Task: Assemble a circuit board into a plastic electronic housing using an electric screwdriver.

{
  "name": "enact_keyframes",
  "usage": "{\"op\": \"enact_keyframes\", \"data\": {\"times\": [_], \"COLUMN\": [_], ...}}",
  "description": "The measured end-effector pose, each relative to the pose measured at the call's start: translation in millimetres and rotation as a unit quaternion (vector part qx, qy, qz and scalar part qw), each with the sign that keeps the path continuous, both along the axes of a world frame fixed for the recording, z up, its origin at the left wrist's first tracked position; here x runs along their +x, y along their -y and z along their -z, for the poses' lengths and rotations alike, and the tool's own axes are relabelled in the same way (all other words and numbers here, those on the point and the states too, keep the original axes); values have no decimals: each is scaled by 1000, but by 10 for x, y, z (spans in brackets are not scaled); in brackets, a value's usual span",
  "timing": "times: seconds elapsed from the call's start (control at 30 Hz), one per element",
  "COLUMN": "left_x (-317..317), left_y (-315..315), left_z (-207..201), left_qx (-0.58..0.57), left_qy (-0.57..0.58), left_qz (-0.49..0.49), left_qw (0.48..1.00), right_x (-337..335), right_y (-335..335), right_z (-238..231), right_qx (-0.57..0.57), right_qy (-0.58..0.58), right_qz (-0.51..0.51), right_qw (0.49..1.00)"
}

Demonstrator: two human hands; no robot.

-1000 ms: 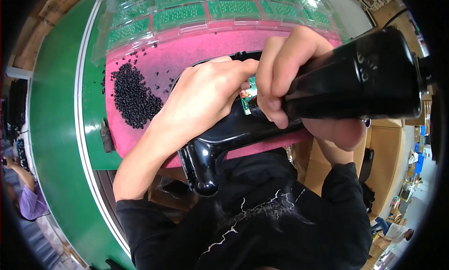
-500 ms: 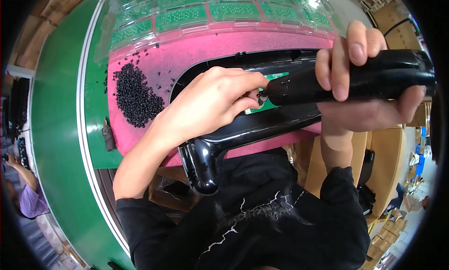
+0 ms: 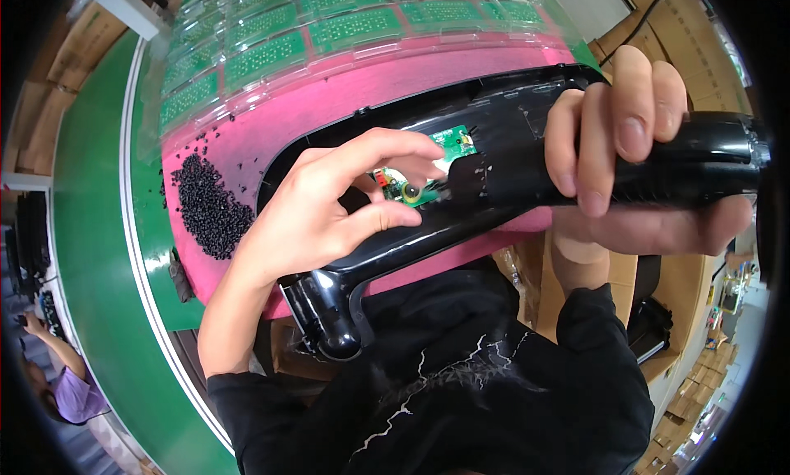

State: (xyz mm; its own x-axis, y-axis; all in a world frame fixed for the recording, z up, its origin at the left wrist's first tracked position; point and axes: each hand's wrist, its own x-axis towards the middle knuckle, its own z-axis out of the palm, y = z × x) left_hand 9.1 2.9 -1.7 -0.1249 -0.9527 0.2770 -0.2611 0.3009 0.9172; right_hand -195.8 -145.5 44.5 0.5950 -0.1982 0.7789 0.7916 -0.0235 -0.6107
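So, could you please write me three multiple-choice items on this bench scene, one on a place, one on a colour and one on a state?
1. Where does the heap of small black screws lie?
A. On the pink mat, left of the housing
B. Inside the clear trays
C. On the green belt

2. What colour is the small circuit board in the black plastic housing?
A. Blue
B. Green
C. Red

3. What is the right hand doing?
A. Resting flat and empty on the mat
B. Pinching one screw
C. Gripping the black electric screwdriver

Answers:
1 A: the heap sits on the pink mat, beside the housing's left end.
2 B: the board shows green by the fingertips of the left hand.
3 C: its fingers wrap round the tool's black body, whose front end meets the board.
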Motion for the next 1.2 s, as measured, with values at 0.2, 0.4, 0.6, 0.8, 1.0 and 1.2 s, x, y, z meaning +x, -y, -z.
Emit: {"op": "enact_keyframes", "data": {"times": [0.2,0.4,0.6,0.8,1.0,1.2], "left_x": [16,43,15,24,77,193], "left_y": [12,7,23,46,39,21], "left_z": [30,50,53,52,18,-45], "left_qx": [-22,5,-15,-43,-107,-213], "left_qy": [171,168,184,200,130,298], "left_qz": [-62,-62,-55,-76,-92,-224], "left_qw": [983,984,981,976,981,903], "right_x": [-93,-98,-4,124,84,49], "right_y": [149,-21,2,-62,198,805], "right_z": [118,118,64,83,174,20], "right_qx": [-73,51,39,54,115,484], "right_qy": [-53,-191,-244,-252,-151,-207], "right_qz": [60,198,182,210,65,179], "right_qw": [994,960,952,943,980,831]}}
